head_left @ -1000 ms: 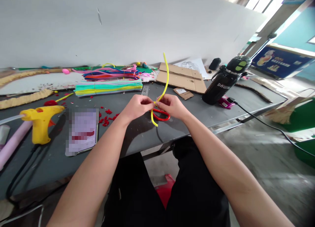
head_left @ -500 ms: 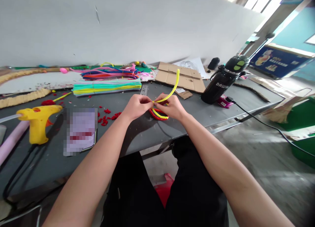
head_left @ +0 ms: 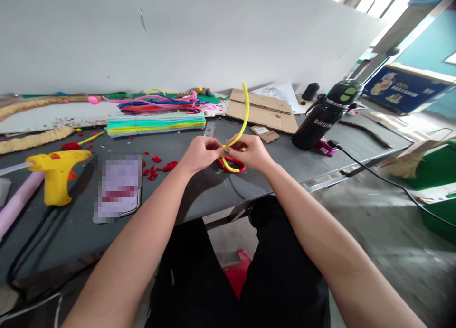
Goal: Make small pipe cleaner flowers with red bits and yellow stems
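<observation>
Both of my hands meet over the grey table, pinching a yellow pipe cleaner. My left hand has thumb and forefinger closed on it near its bend. My right hand grips it just beside them, fingertips nearly touching the left ones. One end rises in a curve above the right hand; another part bends down below the fingers. Under the hands, a red loop shows at the table, partly covered by the yellow strand; its kind is unclear. Red scraps lie left of my left hand.
At left are a yellow glue gun with a cord and a phone. Pipe-cleaner bundles and cardboard lie behind my hands. A black bottle stands at right, near a cable running off the table edge.
The raised yellow end has swung left and stands more upright. The lower yellow part has shifted slightly over the red loop. Both hands keep their pinch, and the view has moved a little.
</observation>
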### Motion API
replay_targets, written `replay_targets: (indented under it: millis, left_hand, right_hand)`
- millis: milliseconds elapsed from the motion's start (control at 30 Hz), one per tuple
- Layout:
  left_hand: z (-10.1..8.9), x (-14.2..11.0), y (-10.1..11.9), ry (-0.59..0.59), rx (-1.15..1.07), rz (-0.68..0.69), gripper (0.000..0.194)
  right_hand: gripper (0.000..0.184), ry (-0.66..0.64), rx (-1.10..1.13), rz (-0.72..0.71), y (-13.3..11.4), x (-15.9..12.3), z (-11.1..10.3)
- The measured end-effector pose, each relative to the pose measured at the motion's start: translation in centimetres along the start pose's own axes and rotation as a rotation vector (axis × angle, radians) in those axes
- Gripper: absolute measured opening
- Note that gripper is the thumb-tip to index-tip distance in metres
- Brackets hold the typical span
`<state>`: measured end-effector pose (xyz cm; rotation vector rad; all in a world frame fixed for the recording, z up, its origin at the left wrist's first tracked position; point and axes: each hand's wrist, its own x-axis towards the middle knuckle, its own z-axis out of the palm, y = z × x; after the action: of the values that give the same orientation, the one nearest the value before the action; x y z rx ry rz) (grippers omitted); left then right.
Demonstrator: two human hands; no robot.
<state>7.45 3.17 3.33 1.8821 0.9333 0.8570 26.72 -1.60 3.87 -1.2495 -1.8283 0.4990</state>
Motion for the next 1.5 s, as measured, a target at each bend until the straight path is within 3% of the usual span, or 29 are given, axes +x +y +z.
replay_targets:
  millis: [333,700,800,933,1000,1100,1267,1500]
  left_hand:
    - [0.0,0.0,0.0,-0.027,0.057,0.032,0.021]
    - [0.1,0.0,0.1,0.154,0.267,0.077,0.023]
    - [-0.4,0.0,-0.1,0.244,0.335,0.146,0.023]
    - [-0.8,-0.1,-0.1,0.264,0.353,0.221,0.026]
    - [-0.7,-0.2,0.1,0.236,0.340,0.212,0.027]
    - [-0.4,-0.2,0.3,0.204,0.333,0.206,0.027]
    - [-0.1,0.1,-0.1,0.192,0.150,0.142,0.029]
    - [0.3,0.7,-0.8,0.131,-0.216,0.074,0.037]
  right_hand:
    - [0.021,-0.033,0.007,-0.042,0.6,0.0,0.2]
    - [0.026,-0.090,0.026,-0.059,0.8,0.4,-0.1]
    - [0.033,-0.129,0.159,0.030,1.0,0.4,-0.6]
    - [0.027,-0.109,0.408,0.311,0.5,0.4,-1.2]
    - [0.029,-0.125,0.413,0.389,-0.2,0.3,-1.2]
    - [0.037,-0.175,0.324,0.391,-1.3,0.1,-0.5]
    - [0.034,-0.144,0.431,0.390,-1.9,0.3,0.6]
    - [0.028,-0.073,0.498,0.467,-1.3,0.5,0.1]
